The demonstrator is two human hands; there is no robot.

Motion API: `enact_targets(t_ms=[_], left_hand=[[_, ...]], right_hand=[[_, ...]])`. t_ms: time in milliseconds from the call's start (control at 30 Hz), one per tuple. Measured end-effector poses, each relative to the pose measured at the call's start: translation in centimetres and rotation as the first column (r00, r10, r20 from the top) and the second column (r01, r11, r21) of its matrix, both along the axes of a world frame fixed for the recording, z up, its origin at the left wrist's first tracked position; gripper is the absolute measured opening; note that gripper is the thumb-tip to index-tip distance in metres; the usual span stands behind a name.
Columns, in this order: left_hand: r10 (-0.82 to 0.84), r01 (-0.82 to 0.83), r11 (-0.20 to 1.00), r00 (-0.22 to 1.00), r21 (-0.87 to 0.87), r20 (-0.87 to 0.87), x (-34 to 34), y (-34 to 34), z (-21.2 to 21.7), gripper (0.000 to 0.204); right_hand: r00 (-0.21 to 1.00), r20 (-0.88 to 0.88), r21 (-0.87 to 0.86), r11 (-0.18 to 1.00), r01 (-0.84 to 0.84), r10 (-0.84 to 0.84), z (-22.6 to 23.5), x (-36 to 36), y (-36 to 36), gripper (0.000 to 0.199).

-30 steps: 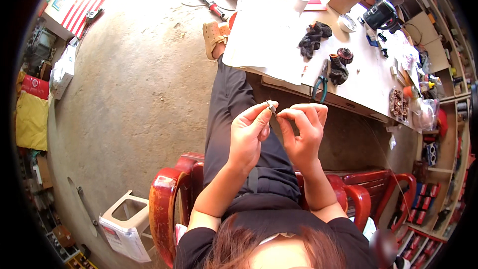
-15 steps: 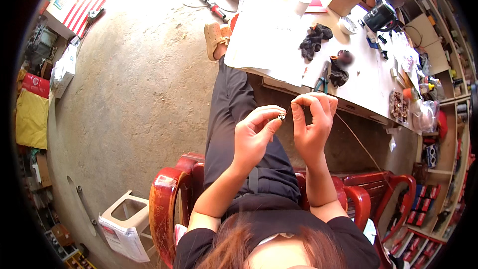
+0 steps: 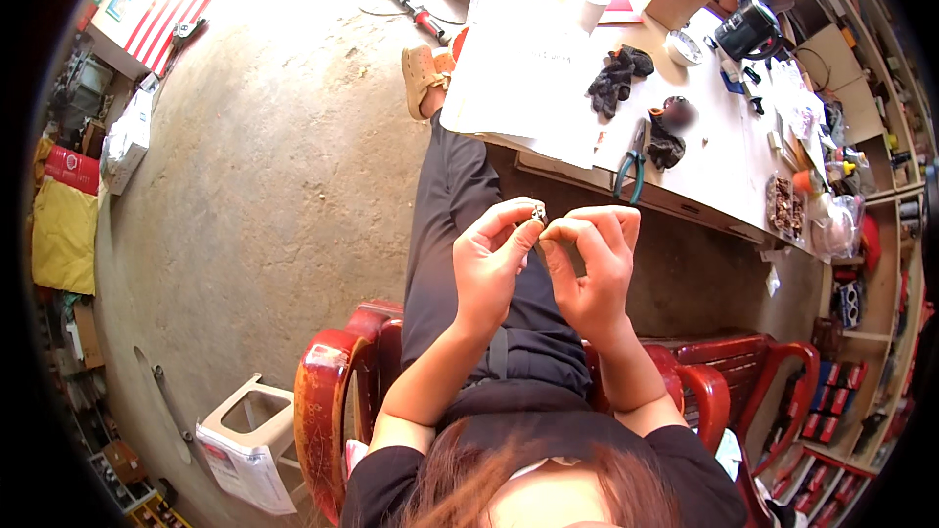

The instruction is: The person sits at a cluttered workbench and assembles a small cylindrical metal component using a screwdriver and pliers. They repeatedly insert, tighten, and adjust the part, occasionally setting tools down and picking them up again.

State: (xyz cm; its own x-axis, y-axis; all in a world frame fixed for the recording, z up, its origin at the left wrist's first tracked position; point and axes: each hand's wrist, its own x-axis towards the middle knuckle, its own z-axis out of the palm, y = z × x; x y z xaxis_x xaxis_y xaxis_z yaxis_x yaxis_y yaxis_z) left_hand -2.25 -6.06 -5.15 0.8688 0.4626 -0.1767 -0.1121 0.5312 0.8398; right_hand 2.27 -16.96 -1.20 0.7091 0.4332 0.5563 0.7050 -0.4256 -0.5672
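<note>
1. Head view: the left hand [image 3: 492, 264] is raised over the lap, thumb and forefinger pinched on a small metal part [image 3: 538, 212].
2. The right hand [image 3: 594, 269] sits just beside it, fingers curled inward, fingertips [image 3: 554, 232] meeting at the same part; whether they actually grip it cannot be told.
3. The part is held between both hands, above dark trousers [image 3: 460, 225], in front of the table's [image 3: 528, 88] near edge.
4. On the table lie green-handled pliers [image 3: 631, 164] and black gloves [image 3: 616, 78].
5. The person sits on a red chair [image 3: 328, 411].
</note>
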Motion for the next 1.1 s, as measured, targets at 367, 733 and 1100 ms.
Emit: enact_targets(t_ms=[367,733,1100], left_hand=[[-0.178,0.213,0.898,0.976,-0.386,0.123,0.1,1.4,-1.8,0.022],[-0.175,0.188,0.925,0.982,-0.33,0.068,0.1,1.3,-0.6,0.025],[-0.275,0.3,0.876,0.954,-0.378,0.121,-0.2,1.2,-0.2,0.026]], right_hand=[[0.999,-0.03,-0.003,1.0,-0.024,0.024,-0.2,-0.1,-0.2,0.014],[0.992,-0.125,0.056,0.998,-0.019,0.026,0.3,0.5,-0.6,0.011],[0.991,-0.125,0.101,0.993,0.066,-0.054,-0.2,1.9,-1.6,0.008]])
